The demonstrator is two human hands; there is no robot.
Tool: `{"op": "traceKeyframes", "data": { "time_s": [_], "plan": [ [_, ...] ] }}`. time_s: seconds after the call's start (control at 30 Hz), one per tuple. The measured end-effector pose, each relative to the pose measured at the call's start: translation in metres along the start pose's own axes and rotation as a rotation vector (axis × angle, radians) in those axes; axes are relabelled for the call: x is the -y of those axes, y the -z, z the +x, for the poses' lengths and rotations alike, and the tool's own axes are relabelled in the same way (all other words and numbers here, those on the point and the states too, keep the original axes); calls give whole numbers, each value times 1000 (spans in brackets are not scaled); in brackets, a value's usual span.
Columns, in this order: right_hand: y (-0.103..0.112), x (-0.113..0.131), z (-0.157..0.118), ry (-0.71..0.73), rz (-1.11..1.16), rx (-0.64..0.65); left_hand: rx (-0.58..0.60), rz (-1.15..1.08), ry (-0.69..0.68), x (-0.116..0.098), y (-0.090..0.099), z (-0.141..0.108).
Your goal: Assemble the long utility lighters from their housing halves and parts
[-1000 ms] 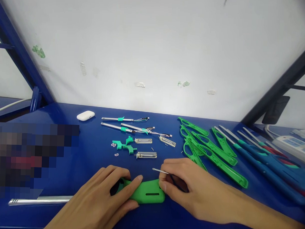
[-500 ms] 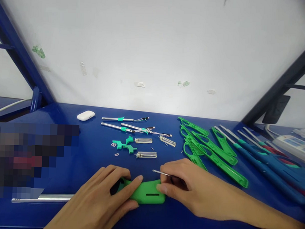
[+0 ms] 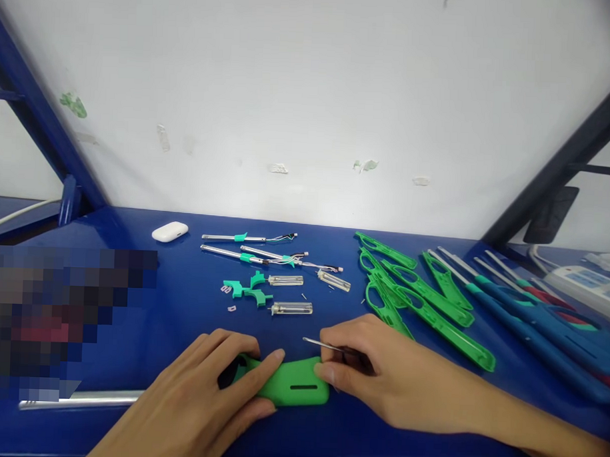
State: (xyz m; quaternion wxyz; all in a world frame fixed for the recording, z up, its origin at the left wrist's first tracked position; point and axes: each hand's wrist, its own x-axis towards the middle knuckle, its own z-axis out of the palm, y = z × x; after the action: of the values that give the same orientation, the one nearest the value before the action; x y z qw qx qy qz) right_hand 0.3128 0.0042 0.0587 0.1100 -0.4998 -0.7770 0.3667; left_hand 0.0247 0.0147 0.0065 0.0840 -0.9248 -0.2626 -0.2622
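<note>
A green long-nosed lighter (image 3: 295,383) lies on the blue table, its slotted handle end facing right. Its metal tube (image 3: 83,399) reaches out to the left beyond my wrist. My left hand (image 3: 214,385) is closed around the trigger part and covers much of it. At the handle's right end, my right hand (image 3: 353,363) touches the green shell with its thumb. A thin metal tool (image 3: 317,343) is pinched in that same hand, its tip pointing left above the handle; the rest is hidden in the fingers.
Metal tubes with wires (image 3: 234,253), teal triggers (image 3: 257,297) and clear fuel tanks (image 3: 292,308) lie behind the hands. Green half shells (image 3: 446,327) and blue lighters (image 3: 537,316) are at the right. A white case (image 3: 169,232) sits at the back left.
The view has shifted very slightly. Both hands keep their places on the green lighter, and the thin metal tool has barely moved.
</note>
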Motion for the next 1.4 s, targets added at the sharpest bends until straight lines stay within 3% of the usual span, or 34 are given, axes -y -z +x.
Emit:
{"op": "traceKeyframes", "data": {
  "time_s": [0.1,0.3,0.53,0.7,0.77,0.83,0.97,1.07,1.23,1.4],
  "plan": [
    [4,1,-3,-20,54,1,-5,-5,5,-1,1,0],
    [12,-5,-5,19,46,-236,15,-15,7,-1,1,3],
    [17,-10,0,5,192,-359,9,-2,8,1,-1,0],
    [34,-10,-4,221,731,-290,22,-30,34,-1,0,0],
    [37,-12,-3,242,863,-310,24,-43,38,-1,1,1],
    [35,-15,-2,229,813,-382,24,-51,38,-1,1,1],
    [26,-18,1,196,475,-440,30,-48,42,1,0,-1],
    [22,-13,0,250,265,-482,39,-48,37,2,0,-3],
    [16,-6,0,273,420,-359,28,-55,42,2,-1,-4],
    [9,-6,1,225,620,-387,34,-62,69,1,-2,-3]
  ]
}}
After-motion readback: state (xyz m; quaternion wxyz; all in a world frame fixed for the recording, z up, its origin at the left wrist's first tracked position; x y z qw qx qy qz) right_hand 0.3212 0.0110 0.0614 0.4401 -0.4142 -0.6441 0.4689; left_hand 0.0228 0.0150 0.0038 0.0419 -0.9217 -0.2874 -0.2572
